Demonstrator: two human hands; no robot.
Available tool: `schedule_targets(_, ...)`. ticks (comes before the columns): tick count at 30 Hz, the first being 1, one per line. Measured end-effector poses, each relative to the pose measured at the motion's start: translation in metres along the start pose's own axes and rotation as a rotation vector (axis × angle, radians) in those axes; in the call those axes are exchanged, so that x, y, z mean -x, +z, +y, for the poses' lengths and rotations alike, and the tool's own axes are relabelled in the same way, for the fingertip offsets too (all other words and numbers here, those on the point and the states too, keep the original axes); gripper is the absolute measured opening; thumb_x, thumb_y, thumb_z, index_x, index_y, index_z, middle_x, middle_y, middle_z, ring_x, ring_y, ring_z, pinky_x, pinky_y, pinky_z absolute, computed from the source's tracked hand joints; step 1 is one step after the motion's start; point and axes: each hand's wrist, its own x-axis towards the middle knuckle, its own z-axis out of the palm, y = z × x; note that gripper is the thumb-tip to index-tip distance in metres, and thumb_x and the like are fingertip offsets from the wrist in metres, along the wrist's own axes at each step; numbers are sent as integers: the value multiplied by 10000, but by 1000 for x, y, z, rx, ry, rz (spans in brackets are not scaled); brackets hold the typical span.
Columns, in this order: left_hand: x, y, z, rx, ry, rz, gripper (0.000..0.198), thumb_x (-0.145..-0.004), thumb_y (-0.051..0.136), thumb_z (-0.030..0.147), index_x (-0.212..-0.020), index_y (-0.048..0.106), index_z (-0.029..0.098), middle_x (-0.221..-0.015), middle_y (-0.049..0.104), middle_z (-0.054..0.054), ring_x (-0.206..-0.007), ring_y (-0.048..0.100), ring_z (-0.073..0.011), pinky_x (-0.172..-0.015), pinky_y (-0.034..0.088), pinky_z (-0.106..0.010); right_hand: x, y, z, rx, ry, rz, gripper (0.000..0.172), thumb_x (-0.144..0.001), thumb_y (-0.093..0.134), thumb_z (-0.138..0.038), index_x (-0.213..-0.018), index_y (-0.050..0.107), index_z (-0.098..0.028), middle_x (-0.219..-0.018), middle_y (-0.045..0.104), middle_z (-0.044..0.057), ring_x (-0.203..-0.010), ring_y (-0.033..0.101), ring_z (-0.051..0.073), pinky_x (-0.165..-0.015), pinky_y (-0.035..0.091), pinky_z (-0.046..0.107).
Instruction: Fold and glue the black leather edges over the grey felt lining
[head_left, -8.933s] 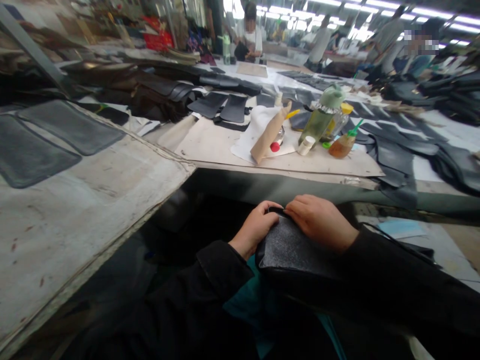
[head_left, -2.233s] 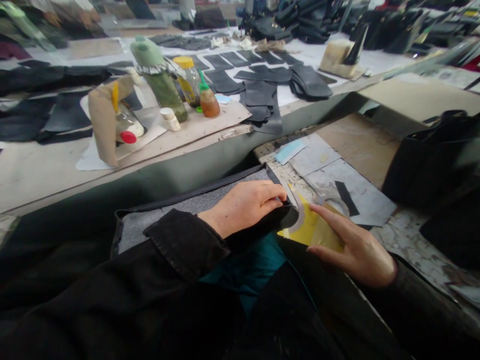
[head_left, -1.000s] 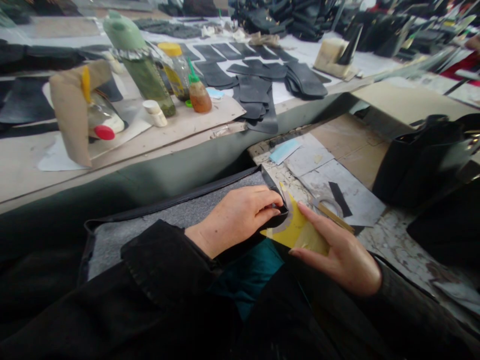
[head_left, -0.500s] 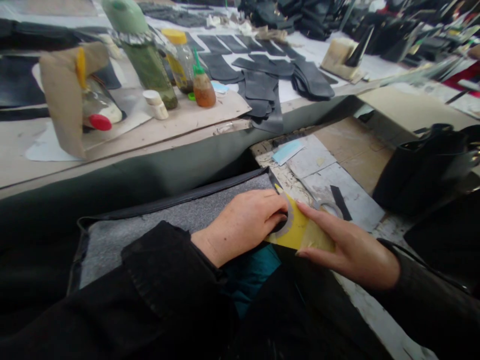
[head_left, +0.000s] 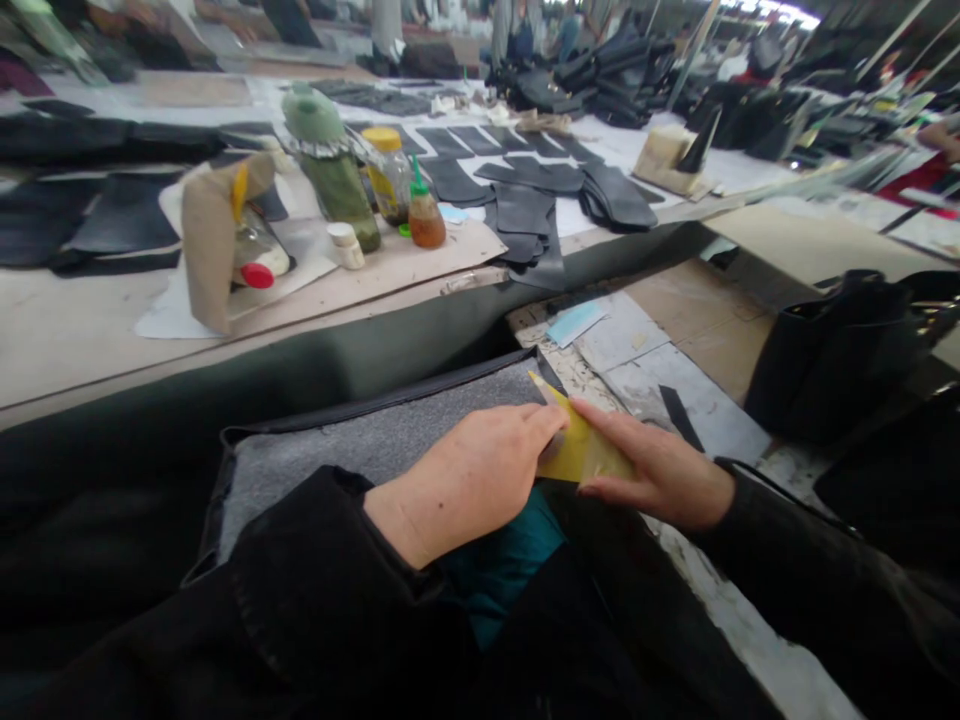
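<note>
A flat, pointed piece of yellow card (head_left: 574, 450), with a clear strip like tape across its right part, lies at the right end of a grey felt-like panel (head_left: 360, 420) edged in black. My right hand (head_left: 656, 465) grips this card between the thumb and fingers at its right side. Bent over the card's left edge, the fingers of my left hand (head_left: 487, 460) are closed. A greyish bit shows under those fingertips, but what they hold is hidden. Below the hands is teal cloth (head_left: 517, 560).
A worktable (head_left: 67, 340) ahead carries a green bottle (head_left: 341, 180), a small orange-filled squeeze bottle (head_left: 426, 215) and black cut pieces (head_left: 521, 210). On the lower bench at right lie a blue mask (head_left: 574, 322) and a black strip (head_left: 679, 415), near a black bag (head_left: 817, 350).
My view has tilted up and shifted left. Both hands remain at the yellow card; my left fingers now cover the grey ring-like part that showed before, and my right hand is closer to them.
</note>
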Motion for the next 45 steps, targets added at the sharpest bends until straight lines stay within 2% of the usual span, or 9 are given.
schedule_targets(5, 16, 6, 1, 107, -1, 66, 352, -814, 341, 74, -1102, 501, 198, -1177, 469, -41, -1016, 504, -135, -907, 419, -265, 17, 11, 18, -277, 129, 149, 827, -705, 594, -503, -1351, 224, -143, -1176, 473, 120, -1023, 493, 242, -852, 421, 352)
schedule_targets(9, 20, 19, 5, -20, 2, 93, 395, -829, 342, 82, -1190, 466, 185, -1212, 457, -59, -1075, 459, -165, -952, 394, -305, 12, 19, 17, -734, 287, 302, 646, -764, 537, -480, -1283, 318, -164, -688, 454, -11, -581, 457, 119, -551, 399, 253)
schedule_targets(13, 19, 26, 10, -159, 54, 123, 384, -842, 347, 84, -1202, 457, 162, -1187, 471, -56, -1045, 442, -176, -949, 389, -326, -9, 27, 2, -1039, 293, 297, 603, -742, 564, -474, -1213, 378, -146, -579, 355, -58, -492, 340, 80, -476, 296, 223)
schedule_targets(23, 18, 32, 13, -230, 9, 92, 334, -872, 353, 156, -1186, 460, 119, -1135, 506, -42, -977, 439, -171, -888, 388, -294, -37, 33, 1, -1192, 372, 186, 632, -656, 664, -411, -1188, 414, -177, -583, 301, -68, -495, 319, 70, -459, 265, 211)
schedule_targets(30, 19, 33, 12, -353, -1, 148, 331, -885, 342, 185, -1200, 444, 171, -1266, 449, 9, -1127, 353, -183, -935, 285, -348, -35, 43, 7, -1152, 333, 228, 575, -700, 636, -403, -1206, 421, -234, -642, 323, -33, -673, 433, 140, -636, 386, 263)
schedule_targets(36, 23, 17, 10, -231, 0, -19, 366, -888, 328, 206, -1246, 404, 212, -1193, 492, -5, -1063, 403, -189, -875, 335, -344, -35, 37, 14, -946, 231, 189, 560, -743, 558, -474, -1212, 417, -203, -665, 441, -4, -699, 495, 178, -655, 435, 302)
schedule_targets(39, 16, 5, 7, -130, -31, -12, 315, -884, 342, 255, -1161, 490, 229, -1118, 516, -21, -999, 445, -184, -853, 369, -339, -39, 27, 29, -733, 131, 146, 676, -720, 556, -513, -1264, 359, -163, -889, 557, 66, -833, 536, 224, -738, 454, 347)
schedule_targets(42, -2, -5, -5, -78, -101, 73, 259, -869, 370, 252, -1030, 567, 201, -1011, 548, -34, -922, 489, -173, -832, 398, -318, -46, 13, 50, -509, 98, 126, 821, -655, 569, -593, -1278, 349, -106, -1207, 465, 137, -1104, 427, 302, -940, 349, 415)
schedule_targets(45, -25, -6, -24, -77, -189, 192, 214, -839, 412, 200, -949, 594, 177, -932, 566, -35, -878, 519, -163, -813, 415, -287, -56, 4, 67, -456, 112, 54, 821, -670, 499, -659, -1266, 383, -106, -1267, 430, 126, -1164, 376, 308, -981, 306, 410)
